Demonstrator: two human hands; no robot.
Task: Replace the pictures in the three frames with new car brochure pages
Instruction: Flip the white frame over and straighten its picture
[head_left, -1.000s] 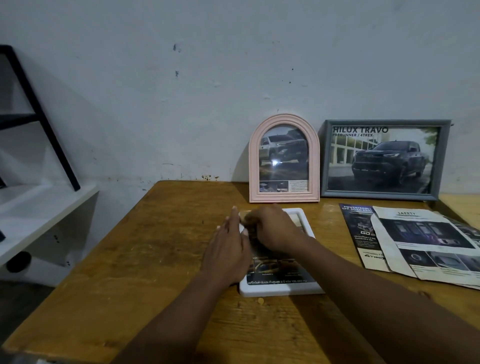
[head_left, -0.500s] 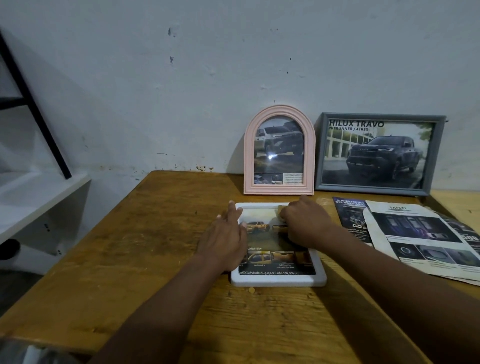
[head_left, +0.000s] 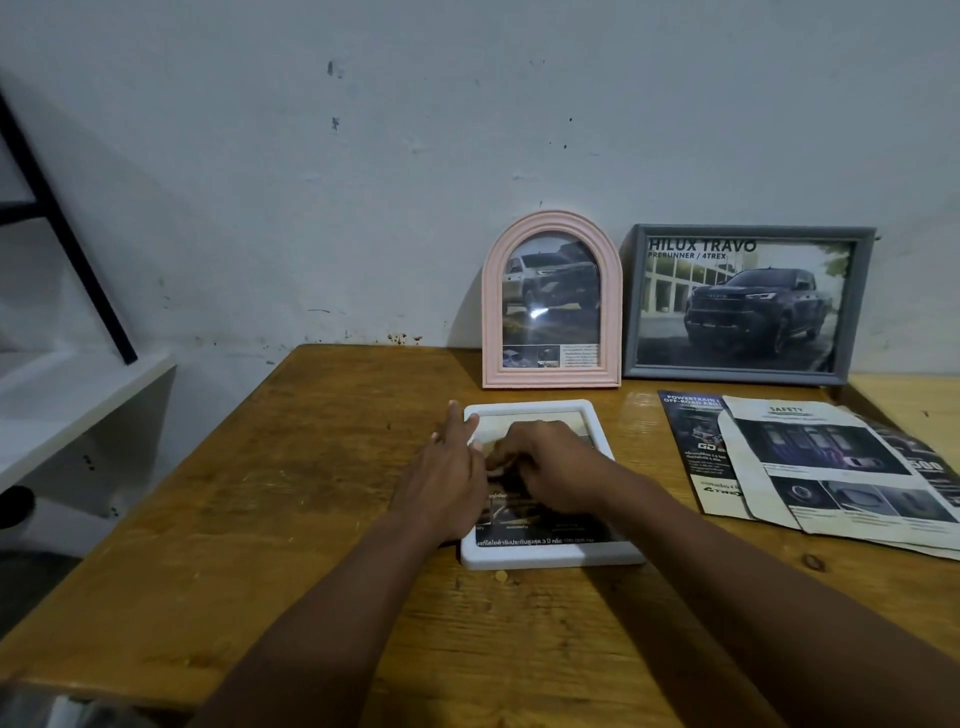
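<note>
A white frame (head_left: 550, 557) lies flat on the wooden table (head_left: 322, 499), with a dark car brochure page (head_left: 535, 538) inside it. My left hand (head_left: 447, 478) rests on the frame's left edge, fingers straight and pointing away from me. On the middle of the page sits my right hand (head_left: 553, 465), fingers bent toward the left hand. Its fingertips touch the page, and I cannot see whether they pinch it. A pink arched frame (head_left: 551, 301) and a grey frame (head_left: 748, 304) stand against the wall, each holding a truck picture.
Loose brochure pages (head_left: 821, 467) overlap on the table to the right of the white frame. A white shelf (head_left: 78, 395) with a black metal strut (head_left: 67, 234) stands left of the table. The wall rises right behind the standing frames.
My right hand has moved from the frame's upper right back to the middle of the page, close to my left hand. The left hand stays at the frame's left edge.
</note>
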